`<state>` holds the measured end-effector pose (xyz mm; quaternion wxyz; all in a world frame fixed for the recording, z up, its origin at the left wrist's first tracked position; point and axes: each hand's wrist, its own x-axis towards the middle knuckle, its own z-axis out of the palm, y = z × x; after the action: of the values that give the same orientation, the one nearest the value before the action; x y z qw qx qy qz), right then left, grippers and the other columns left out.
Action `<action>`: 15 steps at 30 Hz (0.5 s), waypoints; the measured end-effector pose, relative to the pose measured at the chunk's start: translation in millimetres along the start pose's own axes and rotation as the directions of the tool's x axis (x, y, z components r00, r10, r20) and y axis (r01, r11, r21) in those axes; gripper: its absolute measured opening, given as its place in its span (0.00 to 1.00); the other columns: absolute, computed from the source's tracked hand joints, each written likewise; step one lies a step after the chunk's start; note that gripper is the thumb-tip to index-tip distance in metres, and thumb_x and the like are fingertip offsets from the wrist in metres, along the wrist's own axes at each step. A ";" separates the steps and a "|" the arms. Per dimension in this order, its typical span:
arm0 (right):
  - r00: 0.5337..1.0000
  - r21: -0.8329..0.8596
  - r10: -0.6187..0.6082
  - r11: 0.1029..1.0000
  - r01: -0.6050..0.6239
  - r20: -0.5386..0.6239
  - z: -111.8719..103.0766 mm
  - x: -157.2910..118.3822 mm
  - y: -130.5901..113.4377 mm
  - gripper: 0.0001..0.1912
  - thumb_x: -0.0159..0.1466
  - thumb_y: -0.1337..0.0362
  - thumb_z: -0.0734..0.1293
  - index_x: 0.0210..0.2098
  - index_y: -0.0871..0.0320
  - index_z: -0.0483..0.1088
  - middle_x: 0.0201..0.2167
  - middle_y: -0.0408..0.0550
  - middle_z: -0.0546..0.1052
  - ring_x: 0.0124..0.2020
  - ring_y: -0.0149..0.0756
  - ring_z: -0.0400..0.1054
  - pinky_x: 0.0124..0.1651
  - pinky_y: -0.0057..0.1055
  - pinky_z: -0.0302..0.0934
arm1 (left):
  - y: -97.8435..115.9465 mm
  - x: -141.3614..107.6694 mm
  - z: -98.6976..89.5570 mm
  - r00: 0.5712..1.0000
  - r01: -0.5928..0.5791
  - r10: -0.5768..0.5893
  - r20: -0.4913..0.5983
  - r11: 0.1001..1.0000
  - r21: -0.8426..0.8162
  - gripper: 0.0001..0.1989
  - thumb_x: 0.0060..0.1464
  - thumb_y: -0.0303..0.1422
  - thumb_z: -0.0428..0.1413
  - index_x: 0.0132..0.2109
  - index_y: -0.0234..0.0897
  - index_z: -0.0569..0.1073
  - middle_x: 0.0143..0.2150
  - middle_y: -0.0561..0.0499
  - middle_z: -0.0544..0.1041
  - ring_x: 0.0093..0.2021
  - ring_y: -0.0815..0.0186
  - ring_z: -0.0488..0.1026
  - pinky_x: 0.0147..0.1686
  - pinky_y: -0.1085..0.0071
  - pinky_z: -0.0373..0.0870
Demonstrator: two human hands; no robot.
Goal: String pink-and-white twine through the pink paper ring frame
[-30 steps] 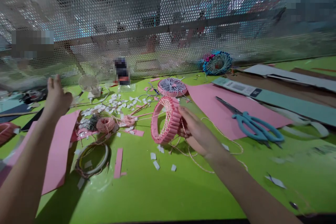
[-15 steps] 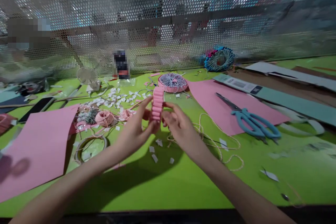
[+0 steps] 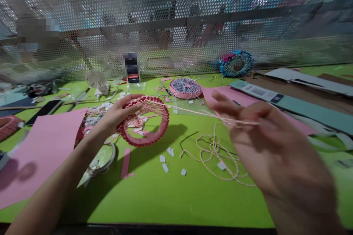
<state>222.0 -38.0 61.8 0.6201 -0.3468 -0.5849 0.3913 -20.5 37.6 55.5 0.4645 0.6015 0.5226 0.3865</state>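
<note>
My left hand [image 3: 124, 111] grips the upper left rim of a pink ring [image 3: 143, 141] with a ridged edge, raised above the green table. Pink-and-white string [image 3: 190, 110] crosses the upper part of the ring's opening. From the rim it runs taut to my right hand [image 3: 275, 147], whose fingers are closed on it close to the camera; that hand is partly blurred. More of the string lies in loose loops [image 3: 217, 154] on the table below. A strung pink disc [image 3: 185, 87] rests farther back.
Pink paper sheets [image 3: 46, 147] lie left and right. A tape roll [image 3: 103, 161] sits by my left forearm. White paper bits [image 3: 165, 168] dot the table [image 3: 165, 202]. Behind are a small fan [image 3: 96, 80], a blue strung ring [image 3: 237, 64] and a perforated screen [image 3: 154, 14].
My right hand has moved from the ring to the right and nearer the camera, drawing the string taut. The ring went left and turned from edge-on to show its opening.
</note>
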 end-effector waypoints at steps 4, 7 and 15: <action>0.922 0.098 0.358 0.922 -0.374 0.144 -33.2 -2.0 -1.9 0.09 0.55 0.60 0.55 0.20 0.51 0.57 0.08 0.34 0.50 0.07 0.26 0.47 0.15 0.28 0.52 | -8.9 12.3 -27.5 0.975 -0.102 0.143 -0.173 0.968 0.229 0.22 0.41 0.40 0.56 0.45 0.38 0.69 0.40 0.49 0.73 0.34 0.65 0.69 0.30 0.75 0.67; 0.835 -0.359 0.509 0.834 -0.419 0.208 -52.9 -1.2 16.0 0.08 0.53 0.55 0.59 0.26 0.51 0.63 0.10 0.37 0.57 0.10 0.28 0.51 0.12 0.28 0.49 | -11.0 14.9 -46.1 0.950 -0.099 0.184 -0.253 0.944 0.314 0.22 0.41 0.40 0.56 0.45 0.36 0.69 0.38 0.48 0.73 0.34 0.64 0.69 0.30 0.75 0.66; 0.939 -0.769 0.126 0.614 0.179 0.319 9.9 7.6 36.2 0.12 0.60 0.62 0.56 0.37 0.59 0.67 0.36 0.50 0.72 0.38 0.37 0.65 0.39 0.37 0.60 | 7.2 -9.1 -13.2 0.993 -0.079 0.093 -0.074 0.982 0.172 0.22 0.42 0.41 0.55 0.47 0.40 0.68 0.35 0.51 0.74 0.31 0.66 0.70 0.28 0.74 0.67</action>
<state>209.3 -15.1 33.8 0.2985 -0.5011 -0.8002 0.1394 -32.5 30.4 66.2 0.3729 0.6446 0.5454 0.3847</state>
